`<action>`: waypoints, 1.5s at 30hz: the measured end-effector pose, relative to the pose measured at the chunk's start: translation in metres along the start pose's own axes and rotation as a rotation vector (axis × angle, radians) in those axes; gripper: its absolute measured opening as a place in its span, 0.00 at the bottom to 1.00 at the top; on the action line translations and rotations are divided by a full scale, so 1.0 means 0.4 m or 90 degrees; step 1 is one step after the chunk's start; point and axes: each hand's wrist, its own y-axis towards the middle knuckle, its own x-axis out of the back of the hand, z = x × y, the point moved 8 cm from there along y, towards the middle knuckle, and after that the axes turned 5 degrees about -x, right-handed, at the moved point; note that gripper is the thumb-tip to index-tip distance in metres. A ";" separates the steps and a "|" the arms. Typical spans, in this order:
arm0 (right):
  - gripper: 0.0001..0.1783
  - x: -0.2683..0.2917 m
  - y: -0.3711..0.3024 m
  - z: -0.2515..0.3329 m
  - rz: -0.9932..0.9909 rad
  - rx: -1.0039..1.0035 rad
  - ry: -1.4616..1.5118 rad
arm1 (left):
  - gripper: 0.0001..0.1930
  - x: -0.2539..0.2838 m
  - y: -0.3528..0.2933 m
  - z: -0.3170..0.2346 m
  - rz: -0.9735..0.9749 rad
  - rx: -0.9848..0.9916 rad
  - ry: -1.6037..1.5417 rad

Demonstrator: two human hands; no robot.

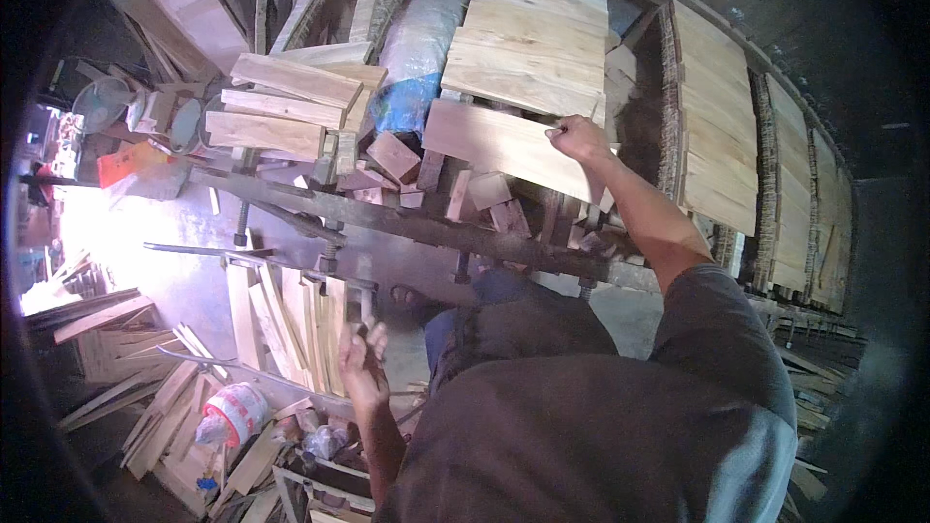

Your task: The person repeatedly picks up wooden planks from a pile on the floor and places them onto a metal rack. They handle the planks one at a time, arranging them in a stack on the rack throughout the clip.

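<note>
My right hand [581, 140] is closed in a fist at the right part of a pale wooden board [504, 147]. A small dark spot shows at its thumb; what the fingers hold is hidden. This board lies lowest in a column of pale boards [528, 48], set slightly askew, with a gap above its left part. Low at the left, my left hand [363, 368] is raised with fingers loosely curled and apart, nothing visible in it. Beside it stand several upright wooden strips [291, 324] and a metal bar with a handle [366, 305].
A dark metal rail [455, 232] with bolts crosses before me. Wood blocks [397, 157] lie beyond it, near a plastic-wrapped bundle [417, 63]. More board panels [717, 116] stand at right. Loose planks [295, 87] and a white-and-red bucket [235, 412] are at left.
</note>
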 end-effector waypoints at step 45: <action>0.37 -0.370 0.149 0.307 0.154 0.354 -0.289 | 0.35 0.356 -0.492 0.360 -0.389 0.264 0.478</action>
